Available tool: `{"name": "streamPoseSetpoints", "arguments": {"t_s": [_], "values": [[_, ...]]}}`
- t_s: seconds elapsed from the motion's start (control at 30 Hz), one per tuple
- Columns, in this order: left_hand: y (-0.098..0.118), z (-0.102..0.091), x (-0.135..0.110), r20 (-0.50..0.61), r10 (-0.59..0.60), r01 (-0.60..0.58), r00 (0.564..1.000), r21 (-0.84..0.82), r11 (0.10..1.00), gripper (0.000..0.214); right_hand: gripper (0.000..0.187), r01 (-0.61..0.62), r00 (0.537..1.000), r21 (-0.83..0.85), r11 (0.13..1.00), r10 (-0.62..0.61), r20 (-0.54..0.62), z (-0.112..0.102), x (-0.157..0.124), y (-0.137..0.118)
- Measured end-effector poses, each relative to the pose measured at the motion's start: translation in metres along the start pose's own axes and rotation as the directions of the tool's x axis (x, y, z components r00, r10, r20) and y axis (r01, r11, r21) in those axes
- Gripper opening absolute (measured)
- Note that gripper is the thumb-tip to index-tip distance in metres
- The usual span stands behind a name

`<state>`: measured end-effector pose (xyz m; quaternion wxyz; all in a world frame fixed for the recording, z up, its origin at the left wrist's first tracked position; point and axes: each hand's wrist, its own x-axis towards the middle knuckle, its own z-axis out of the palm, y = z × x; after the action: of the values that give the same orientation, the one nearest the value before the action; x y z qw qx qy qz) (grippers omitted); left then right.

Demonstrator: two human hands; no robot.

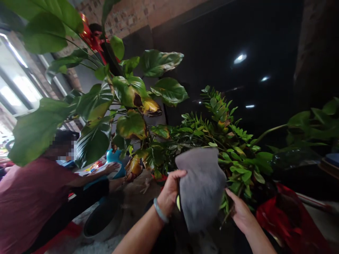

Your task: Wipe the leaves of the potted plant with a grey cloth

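Observation:
A grey cloth hangs in front of a bushy plant with small glossy leaflets. My left hand, with a pale bangle on its wrist, is closed on the cloth's left edge. On the cloth's right side my right hand reaches in under the leaflets. Its fingers are partly hidden behind the cloth, and it seems to hold a thin stem.
A tall plant with big green and yellowing leaves and a red bow rises on the left. Below it a person in a maroon shirt leans over a low table. A dark round pot sits below, red wrapping at right.

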<state>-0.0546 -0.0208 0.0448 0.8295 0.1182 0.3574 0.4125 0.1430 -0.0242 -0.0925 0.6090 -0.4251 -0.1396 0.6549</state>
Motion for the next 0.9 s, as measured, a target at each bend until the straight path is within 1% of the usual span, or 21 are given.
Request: {"name": "streamPoseSetpoints", "arguments": {"t_s": [0.03, 0.07, 0.1, 0.13, 0.17, 0.23, 0.27, 0.3, 0.33, 0.37, 0.4, 0.47, 0.53, 0.63, 0.67, 0.73, 0.8, 0.87, 0.9], "values": [[0.015, 0.014, 0.004, -0.003, 0.112, -0.112, 0.994, -0.038, 0.993, 0.023, 0.025, -0.022, 1.000, 0.013, 1.000, 0.023, -0.016, 0.003, -0.002, -0.002], [0.026, 0.024, 0.011, -0.006, 0.194, -0.194, 0.981, -0.074, 0.978, 0.020, 0.025, -0.041, 0.999, 0.033, 0.999, 0.042, -0.029, 0.006, -0.005, -0.004], [0.033, 0.030, 0.018, -0.029, 0.255, -0.257, 0.966, -0.099, 0.961, 0.017, 0.025, -0.053, 0.998, 0.053, 0.997, 0.055, -0.034, 0.009, -0.008, -0.006], [0.034, 0.031, 0.026, -0.060, 0.283, -0.288, 0.957, -0.109, 0.951, 0.015, 0.025, -0.065, 0.997, 0.070, 0.995, 0.068, -0.037, 0.012, -0.010, -0.007], [0.030, 0.027, 0.034, -0.093, 0.278, -0.287, 0.956, -0.102, 0.952, 0.014, 0.026, -0.076, 0.996, 0.082, 0.994, 0.079, -0.038, 0.014, -0.012, -0.009], [0.010, 0.006, 0.042, -0.142, 0.183, -0.191, 0.973, -0.046, 0.980, 0.016, 0.026, -0.092, 0.994, 0.085, 0.992, 0.096, -0.045, 0.015, -0.013, -0.009], [-0.004, -0.009, 0.042, -0.143, 0.102, -0.102, 0.984, 0.002, 0.995, 0.018, 0.027, -0.099, 0.993, 0.081, 0.992, 0.104, -0.055, 0.014, -0.012, -0.009], [-0.018, -0.025, 0.040, -0.118, -0.022, 0.027, 0.993, 0.047, 0.999, 0.022, 0.027, -0.103, 0.992, 0.074, 0.992, 0.108, -0.068, 0.013, -0.011, -0.008], [-0.031, -0.039, 0.034, -0.083, -0.107, 0.114, 0.991, 0.083, 0.990, 0.026, 0.027, -0.107, 0.991, 0.059, 0.993, 0.111, -0.076, 0.011, -0.010, -0.006], [-0.041, -0.052, 0.027, -0.049, -0.170, 0.174, 0.984, 0.107, 0.979, 0.030, 0.027, -0.111, 0.991, 0.039, 0.993, 0.114, -0.071, 0.009, -0.008, -0.005], [-0.049, -0.061, 0.019, -0.013, -0.215, 0.215, 0.977, 0.120, 0.969, 0.033, 0.027, -0.116, 0.992, 0.016, 0.993, 0.116, -0.046, 0.007, -0.007, -0.003], [-0.057, -0.070, 0.004, 0.047, -0.225, 0.218, 0.973, 0.120, 0.968, 0.039, 0.030, -0.107, 0.994, -0.029, 0.994, 0.107, 0.028, 0.005, -0.005, -0.001], [-0.059, -0.068, -0.006, 0.074, -0.170, 0.164, 0.983, 0.086, 0.983, 0.042, 0.035, -0.072, 0.996, -0.068, 0.995, 0.075, 0.056, 0.004, -0.005, 0.001], [-0.060, -0.061, -0.011, 0.092, -0.085, 0.085, 0.992, 0.013, 0.996, 0.039, 0.043, -0.028, 1.000, -0.136, 0.990, 0.029, 0.007, 0.006, -0.011, 0.005], [-0.062, -0.061, -0.011, 0.103, -0.058, 0.059, 0.993, -0.002, 0.998, 0.036, 0.046, -0.028, 1.000, -0.150, 0.988, 0.030, 0.011, 0.005, -0.016, 0.007], [-0.068, -0.062, -0.012, 0.125, -0.001, 0.003, 0.992, -0.012, 1.000, 0.025, 0.053, -0.056, 0.996, -0.168, 0.984, 0.067, 0.057, 0.002, -0.028, 0.014], [-0.074, -0.066, -0.014, 0.144, 0.050, -0.049, 0.988, -0.015, 0.999, 0.014, 0.058, -0.123, 0.985, -0.186, 0.975, 0.143, 0.100, -0.007, -0.045, 0.022], [-0.078, -0.070, -0.016, 0.174, 0.098, -0.093, 0.980, -0.036, 0.995, 0.010, 0.062, -0.199, 0.964, -0.220, 0.955, 0.231, 0.129, -0.019, -0.063, 0.032], [-0.080, -0.071, -0.017, 0.194, 0.123, -0.115, 0.973, -0.051, 0.992, 0.010, 0.064, -0.219, 0.957, -0.239, 0.946, 0.256, 0.137, -0.024, -0.072, 0.036]]}}
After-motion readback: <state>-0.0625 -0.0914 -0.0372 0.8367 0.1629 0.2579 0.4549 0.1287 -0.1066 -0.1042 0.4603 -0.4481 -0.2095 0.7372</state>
